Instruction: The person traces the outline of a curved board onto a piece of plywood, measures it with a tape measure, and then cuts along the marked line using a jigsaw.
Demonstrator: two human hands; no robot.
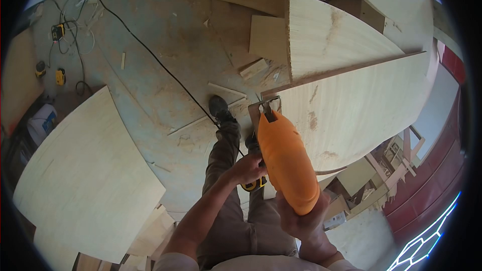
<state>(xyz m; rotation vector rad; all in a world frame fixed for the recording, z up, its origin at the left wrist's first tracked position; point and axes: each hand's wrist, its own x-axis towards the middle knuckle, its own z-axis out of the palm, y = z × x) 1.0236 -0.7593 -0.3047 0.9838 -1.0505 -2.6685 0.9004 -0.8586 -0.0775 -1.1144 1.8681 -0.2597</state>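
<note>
My right hand (304, 216) is wrapped around the rear of an orange jigsaw (288, 163). The jigsaw's front and metal base meet the near left corner of a pale plywood panel (351, 105). My left hand (248, 168) is closed just left of the jigsaw body, its fingertips hidden behind the tool, so what it grips does not show. Right below that hand is a yellow-and-black tool, possibly a tape measure (253, 184), partly covered. A black cord (160, 62) runs across the floor toward my legs.
Another plywood sheet (90, 175) lies at left. More curved panels (336, 35) stack beyond the one at the jigsaw. Wood strips (193, 125) and an offcut (254, 69) lie near my shoe (218, 105). Chargers (57, 32) and cables sit far left; scrap wood (391, 158) is piled at right.
</note>
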